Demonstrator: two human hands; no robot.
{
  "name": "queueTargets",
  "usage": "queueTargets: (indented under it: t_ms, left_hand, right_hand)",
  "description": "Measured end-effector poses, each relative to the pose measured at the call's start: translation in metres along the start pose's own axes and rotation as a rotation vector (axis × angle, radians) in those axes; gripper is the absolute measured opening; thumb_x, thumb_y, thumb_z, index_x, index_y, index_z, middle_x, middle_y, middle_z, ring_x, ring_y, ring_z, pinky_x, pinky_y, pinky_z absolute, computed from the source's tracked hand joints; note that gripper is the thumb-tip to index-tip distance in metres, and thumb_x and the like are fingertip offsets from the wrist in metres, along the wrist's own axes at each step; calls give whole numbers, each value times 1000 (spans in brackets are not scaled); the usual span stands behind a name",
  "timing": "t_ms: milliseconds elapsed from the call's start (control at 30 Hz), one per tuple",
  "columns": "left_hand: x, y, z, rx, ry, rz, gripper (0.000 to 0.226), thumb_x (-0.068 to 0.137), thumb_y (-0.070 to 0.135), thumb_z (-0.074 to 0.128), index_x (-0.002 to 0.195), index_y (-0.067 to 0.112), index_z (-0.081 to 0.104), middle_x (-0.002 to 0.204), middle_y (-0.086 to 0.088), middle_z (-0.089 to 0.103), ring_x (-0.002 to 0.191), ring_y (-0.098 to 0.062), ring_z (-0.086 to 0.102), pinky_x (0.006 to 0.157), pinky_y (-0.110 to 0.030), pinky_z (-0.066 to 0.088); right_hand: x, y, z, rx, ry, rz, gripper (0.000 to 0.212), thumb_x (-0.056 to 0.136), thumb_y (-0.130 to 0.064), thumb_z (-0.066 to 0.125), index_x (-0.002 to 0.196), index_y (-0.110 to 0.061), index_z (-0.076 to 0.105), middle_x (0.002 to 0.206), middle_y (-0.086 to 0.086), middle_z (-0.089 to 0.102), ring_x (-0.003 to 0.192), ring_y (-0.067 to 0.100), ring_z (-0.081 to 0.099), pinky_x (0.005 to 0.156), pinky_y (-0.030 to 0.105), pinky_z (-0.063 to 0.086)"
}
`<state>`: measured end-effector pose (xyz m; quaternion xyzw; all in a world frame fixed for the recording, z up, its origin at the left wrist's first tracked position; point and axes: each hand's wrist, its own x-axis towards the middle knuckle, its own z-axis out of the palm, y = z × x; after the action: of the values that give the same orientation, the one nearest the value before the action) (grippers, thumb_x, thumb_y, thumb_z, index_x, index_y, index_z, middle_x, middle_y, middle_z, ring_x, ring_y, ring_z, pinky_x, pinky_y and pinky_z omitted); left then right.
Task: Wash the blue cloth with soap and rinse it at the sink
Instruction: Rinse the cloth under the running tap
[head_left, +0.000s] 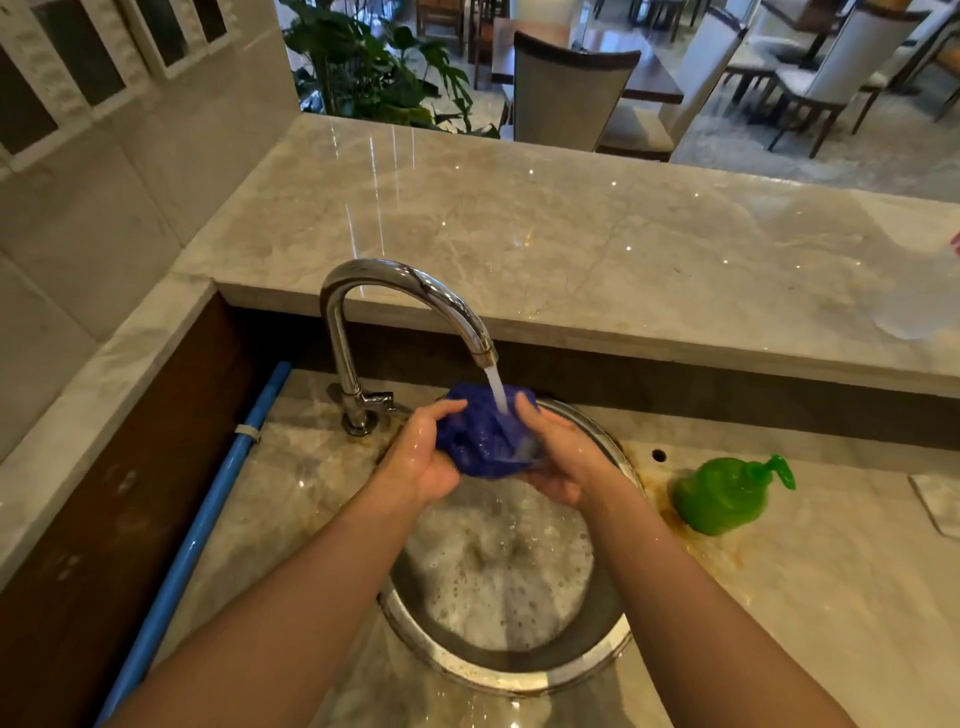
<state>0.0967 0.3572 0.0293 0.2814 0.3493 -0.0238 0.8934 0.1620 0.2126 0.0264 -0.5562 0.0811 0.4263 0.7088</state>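
The blue cloth (480, 436) is bunched into a wet ball and held over the round steel sink (597, 654). My left hand (423, 457) grips its left side and my right hand (563, 457) cups its right side. Water runs from the curved chrome tap (395, 283) straight onto the top of the cloth. The sink bowl below holds foamy, soapy water. A green soap pump bottle (722, 493) stands on the counter to the right of the sink.
A raised marble ledge (597, 244) runs behind the tap. A blue pipe (208, 509) runs along the left of the counter by a brown wall panel. A small white tile piece (940, 499) lies at the far right. Chairs and a plant stand beyond the ledge.
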Motion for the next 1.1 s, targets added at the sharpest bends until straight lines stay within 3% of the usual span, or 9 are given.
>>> queueTargets:
  t_ms: [67,233,433,633,767,867,967,1033,1100]
  left_hand:
    - [2,0,1,-32,51,-1,24,82,18,59,104,11,65,106,-17,70,96,-36,65,81,-52,52]
    - [1,-2,7,129,91,-121,33,86,41,62,106,14,67,109,-16,70,98,-34,65,90,-48,50]
    - [-1,-2,10,114,67,-211,57,76,59,65,114,17,67,109,-16,71,102,-36,66,83,-48,54]
    - [-7,-11,25,168,17,-234,52,79,55,67,114,17,68,105,-15,72,100,-31,67,79,-45,53]
    - [-12,-14,33,148,-50,-248,57,85,61,55,115,15,68,100,-14,73,96,-29,67,76,-41,53]
    - [-12,-14,33,163,-68,-263,54,88,59,50,115,16,70,101,-14,74,102,-31,65,82,-41,51]
    - [-13,-14,32,137,-103,-235,41,91,48,54,110,16,71,109,-15,71,104,-31,64,85,-43,52]
    - [-12,-13,31,111,-84,-190,35,92,41,57,113,15,69,112,-17,69,104,-30,65,91,-44,52]
    - [-9,-9,31,179,-66,-150,30,93,36,56,112,15,68,111,-17,69,104,-30,66,97,-45,49]
  right_hand:
    - [-3,-1,2,86,23,-15,43,95,-41,57,124,-10,64,118,16,71,110,33,69,97,49,54]
    - [-7,-1,15,98,40,-84,44,94,-40,57,122,-7,64,118,18,71,108,33,69,99,51,51]
    - [-18,-10,28,-248,-13,-155,31,97,-34,57,115,-9,65,109,18,72,101,33,71,93,46,56]
    - [-19,-10,33,-603,130,-383,35,93,-41,64,90,-8,72,83,14,74,79,27,72,84,47,59]
    - [-16,-4,36,-381,346,-410,33,88,-45,68,82,-13,73,80,15,73,73,23,71,77,42,58]
    - [-13,7,41,-360,410,-490,29,88,-47,66,93,-19,69,97,14,67,84,18,66,81,37,55]
    - [-10,9,39,-321,294,-379,43,83,-48,70,121,-38,53,126,2,50,109,22,58,94,44,53]
    - [-8,6,37,-203,177,-279,31,89,-36,67,120,-32,62,124,7,61,109,25,64,96,45,53]
    - [-7,3,37,-88,201,-258,18,94,-25,62,111,-23,69,114,11,69,107,27,67,96,45,54]
